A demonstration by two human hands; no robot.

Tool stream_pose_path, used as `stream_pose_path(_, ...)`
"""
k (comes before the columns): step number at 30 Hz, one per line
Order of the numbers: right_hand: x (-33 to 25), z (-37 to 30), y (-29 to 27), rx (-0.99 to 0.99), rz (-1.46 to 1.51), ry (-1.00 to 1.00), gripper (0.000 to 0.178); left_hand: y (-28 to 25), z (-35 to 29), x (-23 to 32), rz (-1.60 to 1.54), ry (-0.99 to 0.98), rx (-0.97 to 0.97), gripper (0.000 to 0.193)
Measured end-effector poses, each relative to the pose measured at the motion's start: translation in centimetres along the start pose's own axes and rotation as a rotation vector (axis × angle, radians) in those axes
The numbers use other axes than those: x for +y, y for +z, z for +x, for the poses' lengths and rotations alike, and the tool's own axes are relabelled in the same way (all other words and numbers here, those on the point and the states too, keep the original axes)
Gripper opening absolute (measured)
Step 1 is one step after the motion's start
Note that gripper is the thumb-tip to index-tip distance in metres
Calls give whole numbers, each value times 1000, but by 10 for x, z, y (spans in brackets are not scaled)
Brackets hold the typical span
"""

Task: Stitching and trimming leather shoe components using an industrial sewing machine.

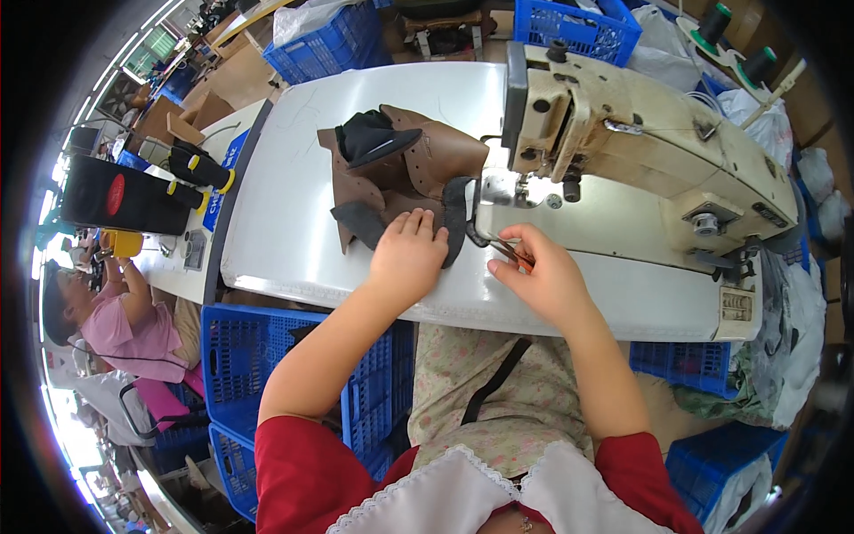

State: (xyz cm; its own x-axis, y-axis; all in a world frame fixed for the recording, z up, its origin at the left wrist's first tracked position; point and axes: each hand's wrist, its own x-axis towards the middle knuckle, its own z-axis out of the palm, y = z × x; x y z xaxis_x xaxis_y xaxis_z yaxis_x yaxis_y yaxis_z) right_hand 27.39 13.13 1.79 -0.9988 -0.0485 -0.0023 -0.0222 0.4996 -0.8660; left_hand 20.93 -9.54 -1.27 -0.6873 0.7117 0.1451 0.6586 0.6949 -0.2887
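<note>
A brown leather shoe upper (449,149) with rows of punched holes and a black lining (369,138) lies folded open on the white sewing table (294,205). My left hand (409,256) rests on its near side, fingers stretched out and pressing it to the table. A black padded edge (455,218) of the upper curves beside the sewing machine's needle area (525,189). Just right of that edge, my right hand (544,274) is closed around small orange-handled thread snips (516,255), their dark metal tip pointing toward the black edge.
The cream sewing machine (632,133) fills the table's right side, with green thread cones (714,25) behind it. Blue crates (329,44) stand behind the table, and more blue crates (258,365) are below its front left. Another person (124,311) sits at a neighbouring machine.
</note>
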Motion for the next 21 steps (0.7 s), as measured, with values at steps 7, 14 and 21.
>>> stream_pose_path(7, 13, 27, 46, 68, 17, -89, 32, -5, -23, -14, -49, 15, 101, 36)
stream_pose_path(14, 16, 49, 78, 222, -273, -169, 23, -5, -21, -8, -25, -19, 158, 35)
stream_pose_path(21, 19, 61, 89, 280, -280, -160, 19, -3, -20, -8, -17, -8, 172, 35)
